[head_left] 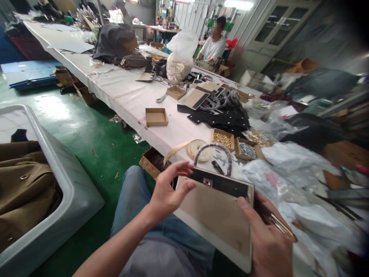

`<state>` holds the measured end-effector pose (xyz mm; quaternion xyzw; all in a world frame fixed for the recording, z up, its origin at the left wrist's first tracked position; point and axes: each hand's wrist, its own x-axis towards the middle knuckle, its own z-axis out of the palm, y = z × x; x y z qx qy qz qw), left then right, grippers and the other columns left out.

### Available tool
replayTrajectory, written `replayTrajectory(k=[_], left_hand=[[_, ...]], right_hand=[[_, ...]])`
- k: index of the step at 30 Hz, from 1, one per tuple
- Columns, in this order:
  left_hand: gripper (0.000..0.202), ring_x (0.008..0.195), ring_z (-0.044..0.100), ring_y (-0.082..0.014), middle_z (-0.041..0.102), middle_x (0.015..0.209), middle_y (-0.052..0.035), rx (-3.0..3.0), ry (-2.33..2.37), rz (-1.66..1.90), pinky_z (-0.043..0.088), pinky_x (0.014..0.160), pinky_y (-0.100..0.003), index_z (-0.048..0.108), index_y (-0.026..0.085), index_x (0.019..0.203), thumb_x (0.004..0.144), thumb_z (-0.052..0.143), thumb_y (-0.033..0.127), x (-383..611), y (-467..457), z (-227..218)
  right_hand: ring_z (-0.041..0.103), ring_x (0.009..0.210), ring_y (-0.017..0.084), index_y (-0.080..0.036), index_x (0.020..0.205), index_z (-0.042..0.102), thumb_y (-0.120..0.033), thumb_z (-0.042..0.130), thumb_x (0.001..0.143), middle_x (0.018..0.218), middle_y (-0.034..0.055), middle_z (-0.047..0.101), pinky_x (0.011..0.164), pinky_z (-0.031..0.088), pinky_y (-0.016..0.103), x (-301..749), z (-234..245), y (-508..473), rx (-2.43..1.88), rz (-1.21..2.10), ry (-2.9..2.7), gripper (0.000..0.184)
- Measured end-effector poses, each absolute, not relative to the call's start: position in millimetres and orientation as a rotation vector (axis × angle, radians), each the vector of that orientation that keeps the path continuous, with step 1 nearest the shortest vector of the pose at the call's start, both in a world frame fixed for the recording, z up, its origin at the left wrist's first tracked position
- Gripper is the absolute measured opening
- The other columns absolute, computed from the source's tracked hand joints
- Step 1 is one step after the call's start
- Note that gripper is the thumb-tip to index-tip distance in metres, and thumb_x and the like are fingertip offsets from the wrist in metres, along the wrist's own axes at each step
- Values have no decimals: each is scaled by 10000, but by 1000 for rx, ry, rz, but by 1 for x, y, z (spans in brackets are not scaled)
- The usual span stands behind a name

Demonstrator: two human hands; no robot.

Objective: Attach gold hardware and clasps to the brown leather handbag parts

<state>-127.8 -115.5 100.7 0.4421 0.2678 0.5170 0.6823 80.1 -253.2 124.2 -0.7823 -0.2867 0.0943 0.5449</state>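
My right hand [268, 238] grips the right edge of a beige bag panel [216, 215], its thumb lying on the front face. The panel has a black band along the top with a small metal fitting [207, 182], and a curved dark handle [213, 146] rises behind its upper edge. A dark object with a shiny gold-coloured rim [281, 227] shows at the same hand; its kind is unclear. My left hand [170, 188] is open at the panel's upper left corner, thumb and fingers apart.
On the white-covered table [115, 90] are a small cardboard box [156, 117], a tape roll [199, 150], boxes of gold [222, 139] and silver [247, 149] hardware, and black pieces [216, 118]. A grey bin [69, 188] stands left. A person [213, 46] sits across the table.
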Motion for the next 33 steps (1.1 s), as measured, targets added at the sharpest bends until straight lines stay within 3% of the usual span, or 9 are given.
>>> replayTrajectory(k=[2, 4, 7, 12, 18, 23, 29, 33], left_hand=[[537, 1354, 702, -389, 792, 1399, -152, 987, 786, 1302, 529, 1213, -461, 868, 231, 1291, 785, 1046, 228, -138, -97, 94], [632, 1461, 635, -393, 768, 1463, -131, 1047, 886, 1304, 483, 1266, -451, 857, 250, 1325, 731, 1071, 213, -151, -79, 86], [697, 1480, 640, -415, 771, 1483, -138, 1128, 757, 1043, 455, 1300, -504, 839, 248, 1390, 735, 1072, 284, -167, -61, 76], [682, 1484, 659, -470, 815, 1401, -169, 1062, 388, 642, 526, 1240, -551, 871, 241, 1316, 698, 1097, 421, -165, -58, 66], [570, 1109, 813, -431, 865, 1036, -140, 1066, 341, 439, 628, 1000, -473, 900, 179, 1052, 719, 1053, 616, -155, -51, 47], [505, 968, 803, -329, 852, 1035, -136, 1086, 437, 471, 610, 874, -368, 893, 159, 1028, 841, 975, 620, -151, -42, 44], [513, 574, 563, -123, 717, 746, -50, 1178, 703, 564, 380, 522, -229, 845, 141, 941, 901, 904, 648, -123, -14, 37], [563, 483, 484, -98, 623, 665, -10, 1168, 819, 571, 319, 435, -226, 779, 170, 905, 903, 852, 729, -94, 17, 35]], right_hand=[[789, 1226, 411, -220, 1371, 830, -563, 947, 847, 1314, 113, 845, 1109, 638, 562, 96, 114, -250, -1824, 314, -557, 638], [810, 1180, 395, -219, 1419, 812, -526, 964, 824, 1301, 109, 848, 1055, 669, 537, 110, 103, -248, -1748, 420, -484, 686], [843, 1101, 382, -240, 1444, 796, -452, 977, 808, 1290, 103, 850, 1004, 701, 549, 126, 85, -245, -1582, 547, -402, 694], [872, 1017, 376, -285, 1440, 792, -385, 972, 823, 1199, 80, 877, 1030, 700, 606, 141, 53, -236, -1410, 789, -350, 650], [879, 1033, 376, -259, 1536, 726, -403, 953, 861, 1164, 101, 889, 1027, 710, 580, 144, 37, -219, -1332, 981, -308, 727], [882, 1033, 374, -273, 1518, 733, -429, 959, 854, 1169, 97, 895, 967, 730, 552, 159, 33, -202, -1354, 1055, -340, 719], [879, 912, 292, -242, 1311, 810, -347, 1061, 694, 1089, 66, 904, 783, 732, 362, 198, 33, -155, -1393, 1074, -368, 674], [860, 827, 271, -221, 1273, 812, -303, 1042, 704, 1019, 64, 899, 731, 724, 360, 224, 39, -100, -1396, 1080, -401, 620]])
